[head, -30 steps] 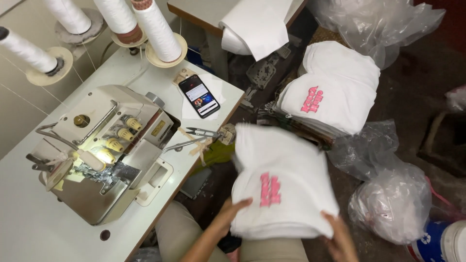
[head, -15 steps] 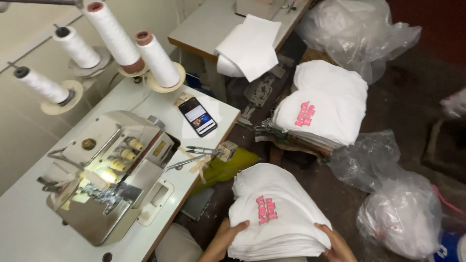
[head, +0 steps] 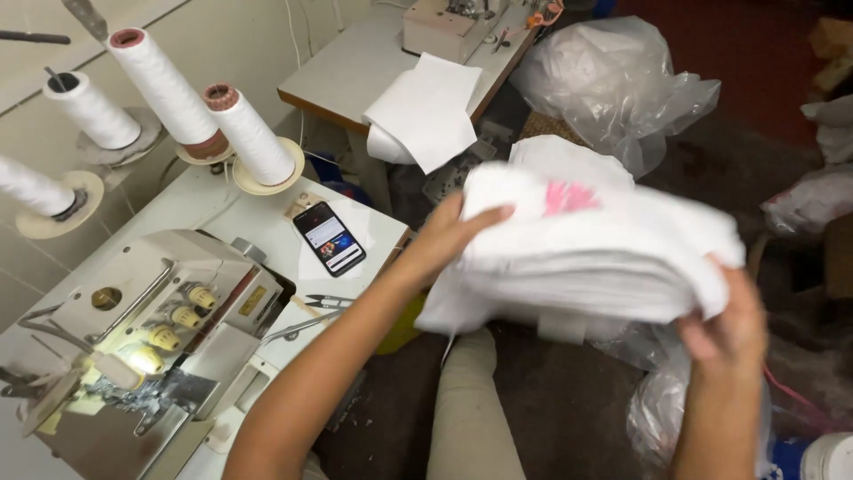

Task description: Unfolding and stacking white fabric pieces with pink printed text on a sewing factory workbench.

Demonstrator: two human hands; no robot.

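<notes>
— What are you wearing on your arms?
— Nothing you can see: both forearms are bare, no sleeves, watch or rings on your left hand (head: 449, 238) or right hand (head: 724, 320).
— And your legs?
— Light beige trousers.

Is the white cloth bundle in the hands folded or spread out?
Folded: the white cloth bundle shows stacked layers along its edge, gripped between the left hand and right hand.

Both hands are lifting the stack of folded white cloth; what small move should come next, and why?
Probably carry the stack of cloth forward: left hand and right hand hold it in mid-air by its ends, with nothing under it but a lap and plastic bags.
</notes>
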